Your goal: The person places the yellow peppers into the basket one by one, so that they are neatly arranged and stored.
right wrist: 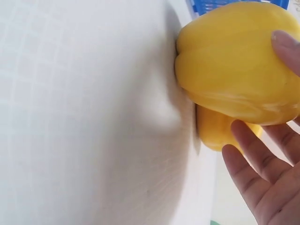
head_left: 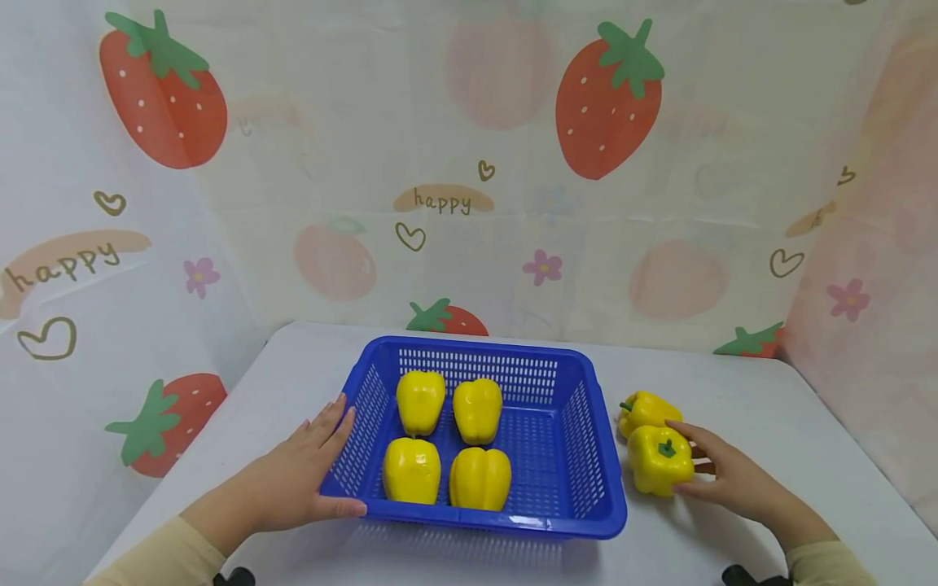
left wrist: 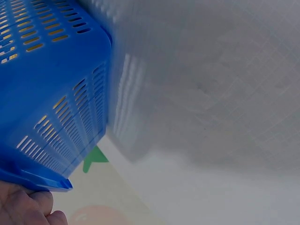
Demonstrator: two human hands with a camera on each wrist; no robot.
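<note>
A blue plastic basket stands on the table with several yellow bell peppers in its left and middle part. My left hand holds the basket's near left corner, thumb along the front rim and fingers against the left side. In the left wrist view, its fingers lie beside the rim. Right of the basket, my right hand touches a yellow bell pepper with a green stem. Thumb and fingers spread loosely about it, some fingers apart from it. Another yellow bell pepper lies just behind.
A white covering lies over the table. Behind and at both sides hangs a cloth printed with strawberries, hearts and flowers. Two dark objects show at the bottom edge, near the sleeves.
</note>
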